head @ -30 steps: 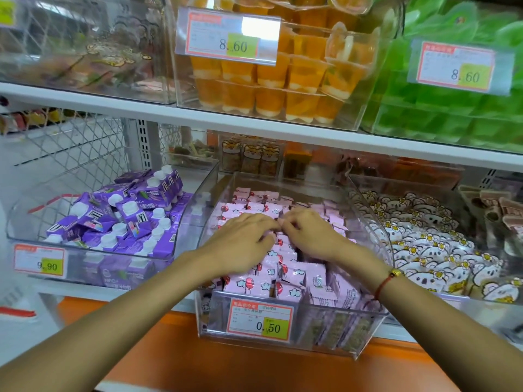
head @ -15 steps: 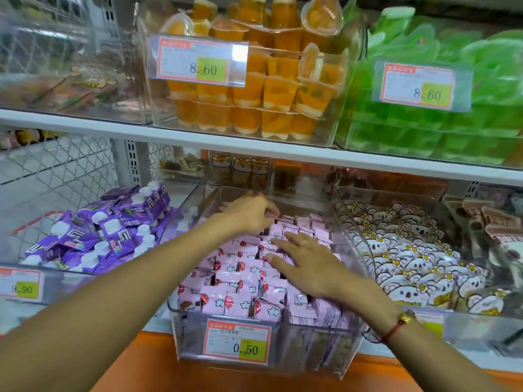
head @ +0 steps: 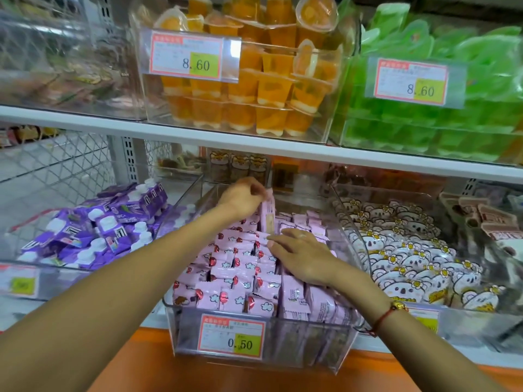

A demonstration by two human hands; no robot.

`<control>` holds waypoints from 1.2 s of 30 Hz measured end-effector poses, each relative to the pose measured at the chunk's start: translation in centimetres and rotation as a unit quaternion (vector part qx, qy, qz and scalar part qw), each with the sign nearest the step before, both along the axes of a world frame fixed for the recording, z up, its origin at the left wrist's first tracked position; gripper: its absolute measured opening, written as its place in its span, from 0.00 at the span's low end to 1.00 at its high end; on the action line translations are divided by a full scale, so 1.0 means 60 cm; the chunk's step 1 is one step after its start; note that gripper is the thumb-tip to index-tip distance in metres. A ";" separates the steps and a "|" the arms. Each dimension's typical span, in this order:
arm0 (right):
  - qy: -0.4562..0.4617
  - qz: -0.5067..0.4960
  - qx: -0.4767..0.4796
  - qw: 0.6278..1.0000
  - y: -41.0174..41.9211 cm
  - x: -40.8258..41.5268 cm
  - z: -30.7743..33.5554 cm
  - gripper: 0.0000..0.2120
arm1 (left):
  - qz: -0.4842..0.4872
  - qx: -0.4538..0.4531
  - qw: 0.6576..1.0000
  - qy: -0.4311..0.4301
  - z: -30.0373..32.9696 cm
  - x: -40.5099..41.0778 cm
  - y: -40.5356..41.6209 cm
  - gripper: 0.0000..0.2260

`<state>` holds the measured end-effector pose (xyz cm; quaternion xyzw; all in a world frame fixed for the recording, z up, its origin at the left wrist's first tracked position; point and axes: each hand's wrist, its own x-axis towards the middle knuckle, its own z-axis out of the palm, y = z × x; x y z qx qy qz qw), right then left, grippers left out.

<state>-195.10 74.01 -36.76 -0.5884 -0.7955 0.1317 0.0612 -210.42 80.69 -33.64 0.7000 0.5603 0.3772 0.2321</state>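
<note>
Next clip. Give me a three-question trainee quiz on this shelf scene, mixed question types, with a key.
1. True or false: the left hand pinches one pink packet, held upright above the rest.
2. The price tag on the middle bin reads: A 8.60, B 0.50, C 9.90.
3. Fill in: the right hand lies flat on the pile of ____ packets.
Key: 1 true; 2 B; 3 pink.
</note>
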 end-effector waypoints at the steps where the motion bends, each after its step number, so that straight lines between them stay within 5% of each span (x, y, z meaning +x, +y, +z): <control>1: 0.001 0.001 0.000 1.000 -0.001 0.000 0.001 0.22 | 0.012 -0.006 0.997 -0.070 0.006 0.000 -0.007 0.06; 8: 0.025 -0.007 0.008 1.000 -0.002 -0.002 0.005 0.22 | 0.118 0.040 0.909 -0.398 0.025 -0.015 -0.108 0.10; 14: 0.230 -0.051 0.148 0.960 -0.018 -0.007 0.021 0.12 | 0.112 0.052 0.867 -0.483 0.018 -0.043 -0.184 0.08; 17: 0.365 0.011 0.174 0.915 -0.040 -0.024 0.045 0.20 | 0.096 0.013 0.851 -0.516 0.021 -0.040 -0.194 0.09; 19: 0.354 0.079 0.188 0.913 -0.054 -0.038 0.058 0.25 | 0.081 -0.018 0.834 -0.546 0.022 -0.038 -0.196 0.07; 22: 0.365 0.094 0.208 0.903 -0.060 -0.045 0.065 0.15 | 0.039 -0.068 0.808 -0.584 0.024 -0.037 -0.199 0.08; 24: 0.466 0.033 0.083 0.880 -0.061 -0.045 0.074 0.11 | 0.031 -0.078 0.810 -0.580 0.024 -0.039 -0.198 0.09; 28: 0.585 -0.046 -0.190 0.787 -0.055 -0.031 0.083 0.14 | 0.006 -0.085 0.875 -0.477 0.024 -0.042 -0.194 0.10; 32: 0.577 -0.018 -0.262 0.773 -0.056 -0.023 0.077 0.15 | -0.050 -0.091 0.909 -0.405 0.020 -0.041 -0.191 0.16; 36: 0.550 -0.010 -0.196 0.812 -0.054 -0.029 0.076 0.17 | -0.018 -0.044 0.902 -0.429 0.014 -0.041 -0.186 0.16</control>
